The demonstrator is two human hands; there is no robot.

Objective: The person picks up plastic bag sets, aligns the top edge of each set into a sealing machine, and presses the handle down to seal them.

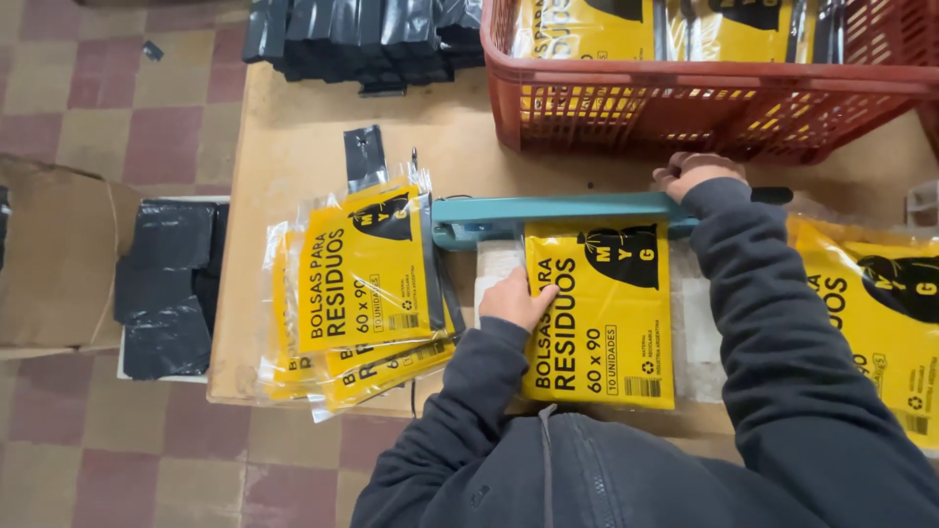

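We press the sealer arm (558,208) down with the right hand (696,172) clamped on it; the left hand (515,299) lies flat on the yellow packet (602,313) under the arm. Next, in our judgement: lift the arm.

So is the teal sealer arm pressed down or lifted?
Down: the teal sealer arm lies flat across the yellow packet's top edge, right hand pressing it.

Small packing workshop: teal heat sealer (558,209) on worn wooden counter (293,147), stacked yellow bag packets (362,284), red plastic crate (724,108), black bag rolls (362,39), cardboard box (54,254).
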